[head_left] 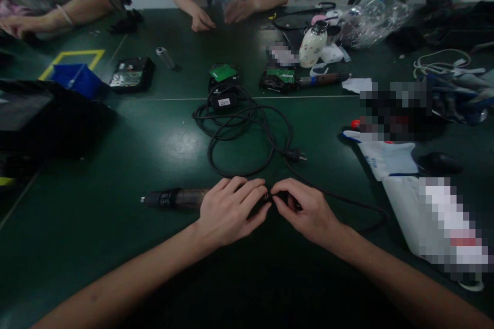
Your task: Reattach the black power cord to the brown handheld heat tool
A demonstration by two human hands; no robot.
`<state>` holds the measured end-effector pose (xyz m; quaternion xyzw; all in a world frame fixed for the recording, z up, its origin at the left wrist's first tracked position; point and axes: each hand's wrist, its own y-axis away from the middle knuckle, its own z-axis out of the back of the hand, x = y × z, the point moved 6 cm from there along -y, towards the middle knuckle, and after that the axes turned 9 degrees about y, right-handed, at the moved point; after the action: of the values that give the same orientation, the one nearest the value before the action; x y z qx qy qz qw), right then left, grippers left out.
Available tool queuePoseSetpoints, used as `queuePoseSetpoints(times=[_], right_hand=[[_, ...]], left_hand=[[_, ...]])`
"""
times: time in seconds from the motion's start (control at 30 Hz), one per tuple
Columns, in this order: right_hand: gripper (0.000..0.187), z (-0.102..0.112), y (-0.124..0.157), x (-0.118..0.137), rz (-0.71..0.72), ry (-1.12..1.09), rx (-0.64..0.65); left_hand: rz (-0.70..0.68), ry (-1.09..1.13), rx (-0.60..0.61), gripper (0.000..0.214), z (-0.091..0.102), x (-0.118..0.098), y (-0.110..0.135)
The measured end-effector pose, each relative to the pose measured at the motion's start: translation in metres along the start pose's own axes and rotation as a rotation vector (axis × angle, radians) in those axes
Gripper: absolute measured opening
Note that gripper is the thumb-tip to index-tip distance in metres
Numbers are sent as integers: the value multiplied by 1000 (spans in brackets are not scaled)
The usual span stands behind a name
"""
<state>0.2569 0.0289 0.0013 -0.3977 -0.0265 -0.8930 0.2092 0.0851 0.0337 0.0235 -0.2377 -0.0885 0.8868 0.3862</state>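
Screwdriver [174, 198], dark, slim, lying flat, black cord [336, 196]

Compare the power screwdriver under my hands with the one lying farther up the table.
The near screwdriver is gripped by the left hand, while the right hand pinches its cable; the far screwdriver lies untouched. The far one shows a blue band; the near one shows none. Both lie flat and crosswise on the green table.

Both forearms reach forward — left grip [229, 211] and right grip [304, 212] curled, fingertips nearly meeting.
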Motion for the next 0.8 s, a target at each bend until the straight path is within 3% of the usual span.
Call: queuePoseSetpoints(times=[0.8], right_hand=[[14,-2,-2,0,-22,2,19]], left_hand=[[-24,-29,-2,23,-1,0,1]])
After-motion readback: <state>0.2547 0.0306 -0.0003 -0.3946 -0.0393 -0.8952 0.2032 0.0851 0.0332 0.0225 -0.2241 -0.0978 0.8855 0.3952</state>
